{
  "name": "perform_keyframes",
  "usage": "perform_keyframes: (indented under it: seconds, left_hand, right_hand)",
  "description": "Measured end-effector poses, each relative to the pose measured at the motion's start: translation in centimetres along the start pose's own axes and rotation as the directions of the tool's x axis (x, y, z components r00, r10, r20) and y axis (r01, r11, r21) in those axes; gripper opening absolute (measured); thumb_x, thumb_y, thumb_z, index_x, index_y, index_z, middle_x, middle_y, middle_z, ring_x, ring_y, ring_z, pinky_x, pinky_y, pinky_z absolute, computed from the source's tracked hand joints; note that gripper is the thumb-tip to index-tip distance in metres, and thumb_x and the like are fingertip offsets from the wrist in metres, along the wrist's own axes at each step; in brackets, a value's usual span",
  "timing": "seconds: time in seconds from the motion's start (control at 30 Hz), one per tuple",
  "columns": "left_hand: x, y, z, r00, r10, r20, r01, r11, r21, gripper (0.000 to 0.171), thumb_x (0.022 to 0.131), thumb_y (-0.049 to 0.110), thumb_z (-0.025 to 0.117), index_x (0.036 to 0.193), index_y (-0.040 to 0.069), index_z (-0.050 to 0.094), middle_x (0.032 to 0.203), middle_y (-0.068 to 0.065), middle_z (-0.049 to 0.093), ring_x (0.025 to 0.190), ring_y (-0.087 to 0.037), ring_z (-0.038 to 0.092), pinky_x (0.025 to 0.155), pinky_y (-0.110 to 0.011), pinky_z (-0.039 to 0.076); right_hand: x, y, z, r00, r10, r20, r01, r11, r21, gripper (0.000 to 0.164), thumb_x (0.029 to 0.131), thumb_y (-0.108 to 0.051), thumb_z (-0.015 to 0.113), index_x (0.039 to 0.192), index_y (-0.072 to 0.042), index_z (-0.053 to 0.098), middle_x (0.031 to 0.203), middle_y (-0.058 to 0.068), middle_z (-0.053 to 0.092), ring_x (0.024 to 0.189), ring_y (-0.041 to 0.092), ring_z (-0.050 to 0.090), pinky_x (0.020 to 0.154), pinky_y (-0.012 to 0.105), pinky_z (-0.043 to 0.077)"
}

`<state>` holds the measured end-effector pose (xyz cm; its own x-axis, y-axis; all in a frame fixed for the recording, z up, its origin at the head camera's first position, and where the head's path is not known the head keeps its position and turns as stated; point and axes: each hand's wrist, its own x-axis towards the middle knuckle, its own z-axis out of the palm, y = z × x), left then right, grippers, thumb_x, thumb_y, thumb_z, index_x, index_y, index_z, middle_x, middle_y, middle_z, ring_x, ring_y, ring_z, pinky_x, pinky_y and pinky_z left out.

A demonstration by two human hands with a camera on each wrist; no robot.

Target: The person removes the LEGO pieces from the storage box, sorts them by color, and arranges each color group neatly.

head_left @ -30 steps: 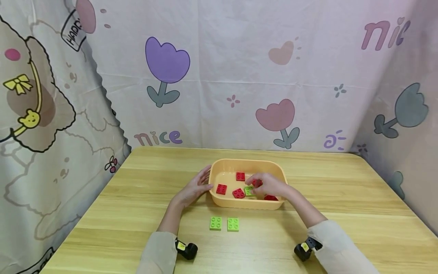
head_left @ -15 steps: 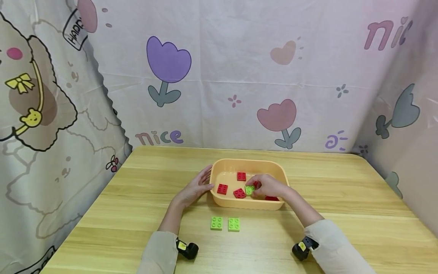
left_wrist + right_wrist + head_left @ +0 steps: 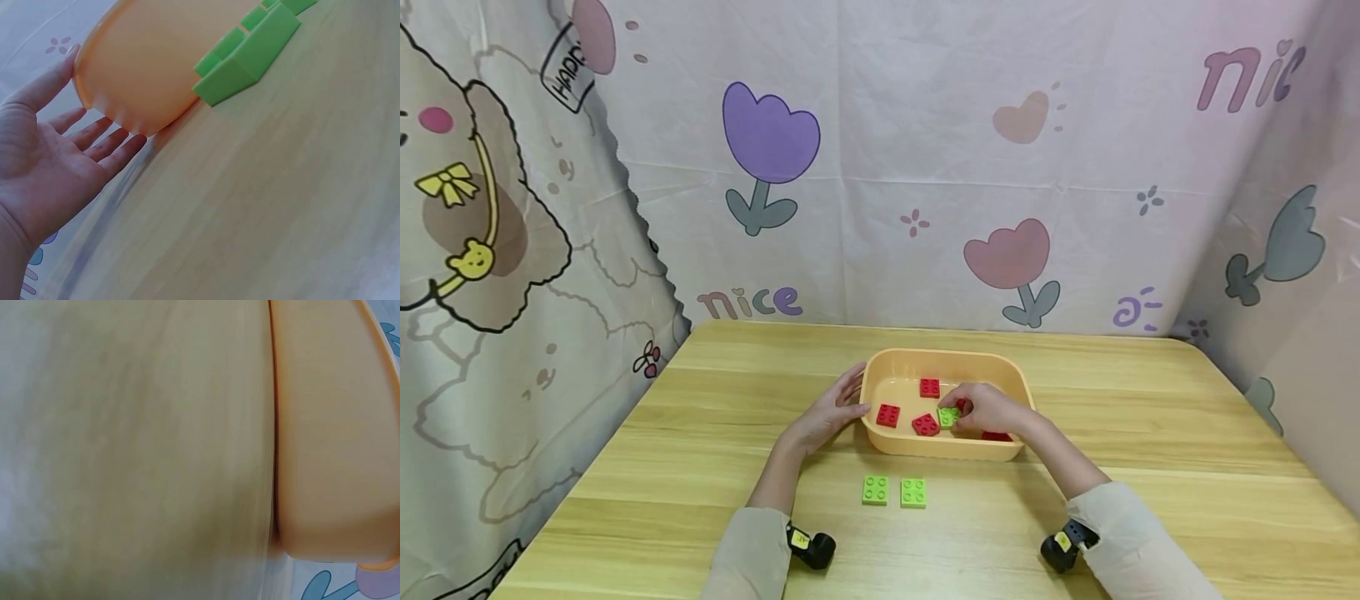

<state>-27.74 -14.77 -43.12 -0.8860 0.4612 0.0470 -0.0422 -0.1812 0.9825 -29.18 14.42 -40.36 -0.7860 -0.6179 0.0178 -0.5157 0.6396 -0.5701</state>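
Note:
My left hand (image 3: 827,415) rests against the left end of a yellow-orange plastic bin (image 3: 940,448). In the left wrist view its fingers (image 3: 119,153) lie fairly straight along the bin's outer wall, with the thumb at the rim. Inside the bin, my right hand (image 3: 988,407) pinches a lime-green toy brick (image 3: 947,418) with thumb and fingertips. That brick sits low, beside a red brick (image 3: 926,425). More red bricks lie around it, one partly behind the right hand. The right wrist view shows only the bin's outer wall (image 3: 337,437) and the table, not the hand.
Two lime-green bricks, a left one (image 3: 876,490) and a right one (image 3: 913,492), lie side by side on the wooden table (image 3: 700,500) in front of the bin. A patterned cloth (image 3: 880,150) hangs behind the table and at both sides.
The right hand's fingers have closed in on the green brick in the bin, with the wrist shifting slightly. The left hand and the bin stay in place.

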Motion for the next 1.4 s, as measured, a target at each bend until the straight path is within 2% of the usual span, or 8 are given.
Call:
perform_keyframes:
  seconds: [0.3, 0.5, 0.63, 0.73, 0.87, 1.23, 1.4]
  left_hand:
    - [-0.1, -0.1, 0.1, 1.0, -0.001, -0.004, 0.001, 1.0, 0.011, 0.074, 0.088, -0.007, 0.051, 0.147, 0.008, 0.01, 0.151, -0.016, 0.009, 0.136, -0.029, 0.011, 0.106, -0.038, 0.024]
    - [0.0, 0.0, 0.2, 1.0, -0.01, -0.005, 0.01, 1.0, 0.007, 0.073, 0.088, -0.008, 0.05, 0.148, 0.009, 0.011, 0.151, -0.015, 0.009, 0.136, -0.028, 0.012, 0.106, -0.037, 0.024]
    - [0.0, 0.0, 0.1, 1.0, -0.005, -0.004, 0.005, 1.0, 0.009, 0.073, 0.088, -0.008, 0.05, 0.147, 0.008, 0.011, 0.151, -0.016, 0.009, 0.136, -0.029, 0.012, 0.106, -0.038, 0.024]
    - [-0.1, 0.0, 0.1, 1.0, -0.004, -0.001, 0.004, 1.0, 0.008, 0.073, 0.088, -0.008, 0.05, 0.147, 0.008, 0.01, 0.151, -0.016, 0.008, 0.136, -0.03, 0.011, 0.106, -0.039, 0.023]
    - [-0.2, 0.1, 0.1, 1.0, -0.006, 0.003, 0.006, 1.0, 0.005, 0.074, 0.088, -0.008, 0.05, 0.148, 0.008, 0.009, 0.151, -0.016, 0.007, 0.136, -0.029, 0.01, 0.106, -0.038, 0.023]
    - [0.0, -0.1, 0.0, 1.0, 0.001, 0.005, -0.001, 1.0, 0.014, 0.073, 0.088, -0.007, 0.05, 0.147, 0.008, 0.011, 0.151, -0.016, 0.009, 0.136, -0.03, 0.012, 0.106, -0.039, 0.023]
    - [0.0, -0.2, 0.0, 1.0, 0.004, 0.001, -0.004, 1.0, 0.019, 0.073, 0.088, -0.008, 0.05, 0.147, 0.008, 0.011, 0.151, -0.016, 0.009, 0.136, -0.03, 0.012, 0.106, -0.039, 0.024]
  right_hand:
    - [-0.1, -0.1, 0.0, 1.0, -0.001, -0.001, 0.001, 1.0, 0.017, 0.029, 0.077, -0.004, 0.071, 0.106, -0.005, 0.067, 0.093, 0.001, 0.058, 0.078, 0.018, 0.048, 0.064, 0.026, 0.044]
    - [-0.3, -0.3, -0.3, 1.0, 0.023, -0.02, -0.022, 0.999, 0.05, 0.032, 0.078, -0.003, 0.069, 0.109, -0.004, 0.066, 0.089, 0.002, 0.056, 0.071, 0.016, 0.046, 0.056, 0.025, 0.042]
    - [-0.5, -0.7, -0.6, 0.999, 0.028, -0.035, -0.026, 0.997, 0.069, 0.032, 0.079, -0.004, 0.068, 0.111, -0.005, 0.065, 0.1, 0.004, 0.059, 0.071, 0.016, 0.047, 0.057, 0.025, 0.043]
    - [-0.7, -1.0, -0.9, 0.999, 0.01, -0.049, -0.006, 0.998, 0.065, 0.032, 0.079, -0.003, 0.067, 0.111, -0.005, 0.065, 0.109, 0.007, 0.059, 0.076, 0.018, 0.048, 0.061, 0.026, 0.045]
    - [-1.0, -1.3, -1.2, 0.997, -0.029, -0.066, 0.033, 0.998, 0.055, 0.032, 0.079, -0.004, 0.066, 0.112, -0.004, 0.064, 0.113, 0.01, 0.059, 0.08, 0.017, 0.05, 0.063, 0.026, 0.047]
    - [-2.6, -2.5, -1.5, 0.989, -0.076, -0.126, 0.085, 0.994, 0.067, 0.033, 0.081, -0.008, 0.067, 0.113, -0.004, 0.063, 0.091, 0.0, 0.055, 0.072, 0.014, 0.049, 0.051, 0.023, 0.045]
    - [-3.3, -2.9, -1.5, 0.984, -0.104, -0.147, 0.111, 0.993, 0.044, 0.033, 0.08, -0.008, 0.067, 0.113, -0.006, 0.063, 0.092, 0.0, 0.054, 0.069, 0.012, 0.049, 0.051, 0.022, 0.045]
